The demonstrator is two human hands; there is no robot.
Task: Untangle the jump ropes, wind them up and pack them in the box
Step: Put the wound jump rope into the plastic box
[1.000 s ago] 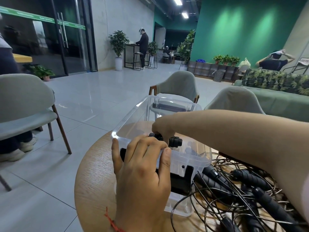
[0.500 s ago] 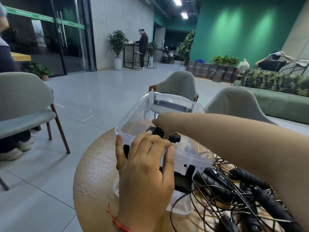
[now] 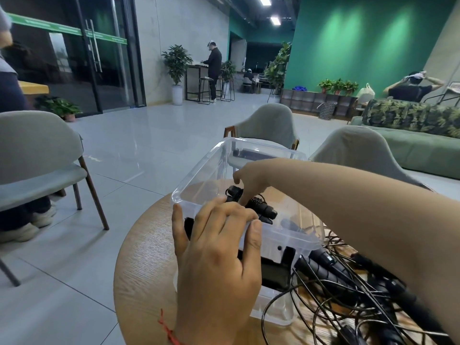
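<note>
At far left, grey chair (image 3: 37, 150) on tiled floor (image 3: 154, 135), well apart from the rest. Left of centre, round wooden bench (image 3: 144, 257), bare grain toward its left edge. On the bench, clear plastic box (image 3: 199, 175), lidless. Left hand (image 3: 219, 257), red string bracelet (image 3: 166, 328) at the wrist, clamped on the box's near rim, fingers curled over the top edge. Inside the box, toward the near side, black jump-rope handles (image 3: 261, 207), bunched together. Right hand (image 3: 249, 178), reaching in over the right rim, fingertips down among the handles; grip or mere touch impossible to tell. Just right of the box, against its near corner, tangled jump ropes (image 3: 348, 282): black handles and thin cords heaped on the bench. Beyond the box, two more grey chairs (image 3: 270, 125). At far right, green sofa (image 3: 423, 153) with leaf-print cushions.
</note>
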